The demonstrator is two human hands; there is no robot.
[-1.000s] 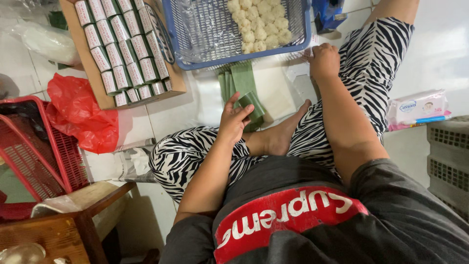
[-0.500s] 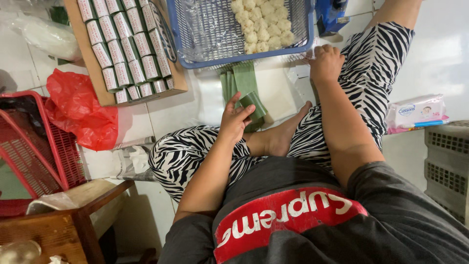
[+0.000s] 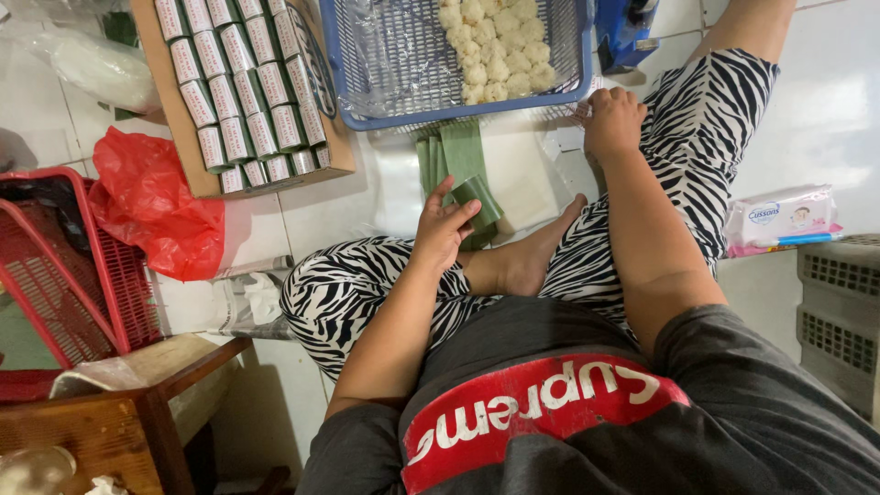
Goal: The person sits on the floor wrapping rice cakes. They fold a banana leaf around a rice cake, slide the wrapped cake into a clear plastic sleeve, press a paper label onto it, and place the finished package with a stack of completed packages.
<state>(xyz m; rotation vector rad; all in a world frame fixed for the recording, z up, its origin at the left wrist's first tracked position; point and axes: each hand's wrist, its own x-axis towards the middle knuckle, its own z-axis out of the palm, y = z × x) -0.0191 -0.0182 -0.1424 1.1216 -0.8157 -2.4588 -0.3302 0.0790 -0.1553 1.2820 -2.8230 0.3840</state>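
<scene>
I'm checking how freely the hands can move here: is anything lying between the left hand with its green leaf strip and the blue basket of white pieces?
Nothing visible blocks it. The left hand holds the green leaf strip; between it and the blue basket lie only flat green leaf strips on the floor.

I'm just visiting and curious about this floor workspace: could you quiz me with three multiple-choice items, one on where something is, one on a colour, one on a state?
1. Where does the cardboard tray of wrapped rolls lie?
A. left of the blue basket
B. on the wooden stool
C. inside the red basket

2. What colour is the leaf strip at the left hand?
A. yellow
B. green
C. white

3. How is the right hand?
A. flat and open
B. closed in a loose fist, on the knee
C. lifting the basket

Answers: 1 A, it sits beside the blue basket; 2 B, the strip is green; 3 B, fingers curled.
</scene>
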